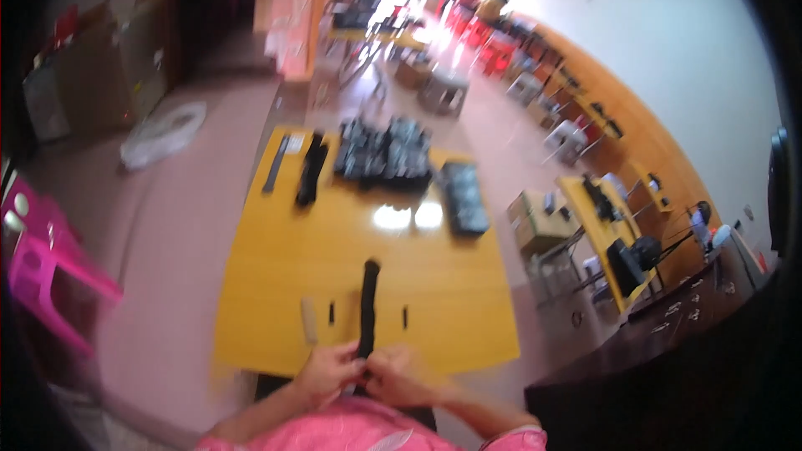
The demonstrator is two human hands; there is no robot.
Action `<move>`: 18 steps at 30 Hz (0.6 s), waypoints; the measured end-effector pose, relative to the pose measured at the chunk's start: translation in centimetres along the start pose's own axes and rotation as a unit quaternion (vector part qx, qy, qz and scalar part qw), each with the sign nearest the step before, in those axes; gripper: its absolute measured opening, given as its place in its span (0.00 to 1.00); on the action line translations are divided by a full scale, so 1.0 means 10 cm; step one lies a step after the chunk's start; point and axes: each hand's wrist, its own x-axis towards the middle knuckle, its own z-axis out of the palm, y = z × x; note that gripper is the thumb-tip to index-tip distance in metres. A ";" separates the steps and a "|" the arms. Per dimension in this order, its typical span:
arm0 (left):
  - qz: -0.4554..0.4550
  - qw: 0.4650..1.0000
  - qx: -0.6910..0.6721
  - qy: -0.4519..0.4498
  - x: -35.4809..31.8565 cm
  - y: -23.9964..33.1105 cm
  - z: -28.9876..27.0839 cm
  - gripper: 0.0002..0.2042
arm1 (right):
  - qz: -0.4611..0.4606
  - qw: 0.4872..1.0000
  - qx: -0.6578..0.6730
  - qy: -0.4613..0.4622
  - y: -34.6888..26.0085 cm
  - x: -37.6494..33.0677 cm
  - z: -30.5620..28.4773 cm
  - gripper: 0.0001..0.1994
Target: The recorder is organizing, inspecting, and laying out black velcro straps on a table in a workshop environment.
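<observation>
A long black strip of what looks like fabric (pixel 368 309) stands out over the front of the yellow table (pixel 276 284). Both hands close on its near end at the table's front edge: my left hand (pixel 326 373) from the left side, my right hand (pixel 398 377) from the right. The fingers are slightly blurred, and the strip's lowest end is hidden among them. Beyond my left hand lie a flat beige strip (pixel 309 322) and a small black piece (pixel 332 313). A similar small black piece (pixel 405 317) lies beyond my right hand.
Plastic-wrapped dark packs (pixel 384 154) are piled at the table's back, with another wrapped pack (pixel 465 198) at right. Back left lie a black bundle (pixel 312 169) and a dark flat strip (pixel 276 167). A pink chair (pixel 54 259) stands left, a cardboard box (pixel 535 221) right.
</observation>
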 end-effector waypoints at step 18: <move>0.006 0.997 0.078 0.005 -0.11 0.08 -0.06 0.16 | 0.062 0.995 0.070 -0.032 -0.08 0.05 -0.05 0.01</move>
